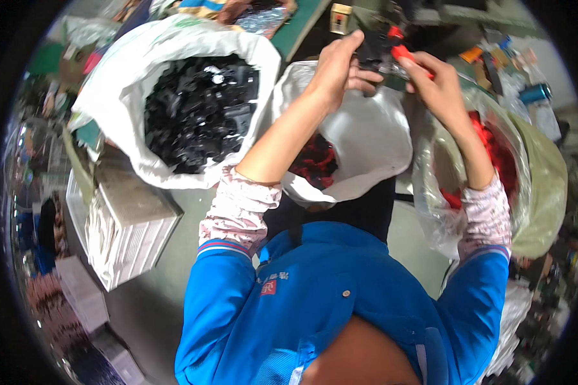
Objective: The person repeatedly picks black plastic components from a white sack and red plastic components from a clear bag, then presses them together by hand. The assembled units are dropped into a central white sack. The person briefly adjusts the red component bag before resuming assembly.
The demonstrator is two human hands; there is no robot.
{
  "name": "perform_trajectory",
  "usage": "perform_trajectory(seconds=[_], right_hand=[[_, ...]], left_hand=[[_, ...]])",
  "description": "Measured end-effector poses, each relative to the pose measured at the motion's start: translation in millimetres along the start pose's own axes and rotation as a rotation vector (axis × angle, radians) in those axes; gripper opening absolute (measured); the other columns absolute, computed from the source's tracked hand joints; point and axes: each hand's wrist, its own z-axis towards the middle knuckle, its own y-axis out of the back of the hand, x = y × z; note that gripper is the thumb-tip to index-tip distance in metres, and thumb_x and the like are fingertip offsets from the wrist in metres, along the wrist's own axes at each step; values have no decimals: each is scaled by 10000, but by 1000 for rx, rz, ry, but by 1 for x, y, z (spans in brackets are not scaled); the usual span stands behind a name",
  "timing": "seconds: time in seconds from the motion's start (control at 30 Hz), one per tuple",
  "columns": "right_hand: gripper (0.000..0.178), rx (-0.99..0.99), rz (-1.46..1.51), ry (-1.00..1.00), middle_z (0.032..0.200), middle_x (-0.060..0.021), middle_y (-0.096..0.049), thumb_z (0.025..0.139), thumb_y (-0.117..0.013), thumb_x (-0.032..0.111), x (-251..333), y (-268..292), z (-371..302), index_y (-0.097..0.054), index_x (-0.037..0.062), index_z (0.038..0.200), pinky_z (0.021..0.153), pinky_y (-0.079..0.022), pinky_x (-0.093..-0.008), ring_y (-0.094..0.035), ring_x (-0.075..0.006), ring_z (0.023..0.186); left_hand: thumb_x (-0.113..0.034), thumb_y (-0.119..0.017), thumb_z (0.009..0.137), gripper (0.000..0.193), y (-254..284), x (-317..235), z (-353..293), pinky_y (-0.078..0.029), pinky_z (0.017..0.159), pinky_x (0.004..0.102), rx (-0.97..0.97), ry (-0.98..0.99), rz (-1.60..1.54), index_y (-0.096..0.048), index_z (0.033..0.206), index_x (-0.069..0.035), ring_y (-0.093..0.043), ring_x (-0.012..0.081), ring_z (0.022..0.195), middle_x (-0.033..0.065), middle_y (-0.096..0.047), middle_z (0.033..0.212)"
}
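We see the left hand [335, 69] pinching a glossy black plastic part [370, 51], right hand [435, 83] fingers pinching a small red plastic piece [401, 52], above crinkled white sacks [366, 138] of parts.

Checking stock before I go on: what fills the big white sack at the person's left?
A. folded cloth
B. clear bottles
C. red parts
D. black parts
D: the open white sack is piled with glossy black parts, while the red parts lie in the smaller bag under the left hand.
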Motion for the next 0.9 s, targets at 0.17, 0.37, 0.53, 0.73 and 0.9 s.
perform_trajectory(seconds=[0.17,0.37,0.53,0.73,0.9], right_hand=[[415,-114,194,-130,889,-29,-641,979,-525,320,3,20,-48,-575,5,1243,528,-388,-192,-540,-56,595],[333,-51,-32,-229,719,-37,-610,959,-564,295,-48,66,-129,-641,-27,927,528,-443,-254,-565,-90,549],[191,-104,-711,-160,837,-147,-662,887,-619,162,-80,155,-158,-653,10,997,669,-497,-365,-638,-267,742],[225,313,-1167,-504,1009,-165,-631,784,-642,87,-150,142,-229,-674,119,1004,760,-533,-447,-633,-365,915],[234,176,-1056,-349,1156,-191,-546,724,-766,209,-170,134,-209,-665,44,854,778,-515,-433,-594,-347,1003]], left_hand=[[-139,-689,835,354,156,-13,-20,-555,686,341,-557,-488,924,-565,1135,3,-669,186,767,104,-665,889],[-343,-699,762,691,284,-93,-46,-422,922,564,-802,-157,2056,-420,1362,-142,-568,468,1061,216,-608,1186],[-276,-775,719,531,343,-118,-31,-453,904,369,-231,-57,1770,-569,1179,-110,-614,305,1060,162,-654,1121],[-289,-786,723,455,296,-96,-58,-459,855,426,-580,-521,2042,-618,1091,-81,-630,321,939,122,-677,1031],[-261,-751,820,348,266,-98,-68,-499,738,366,-616,-773,1504,-601,1004,-6,-632,274,797,141,-657,928]])
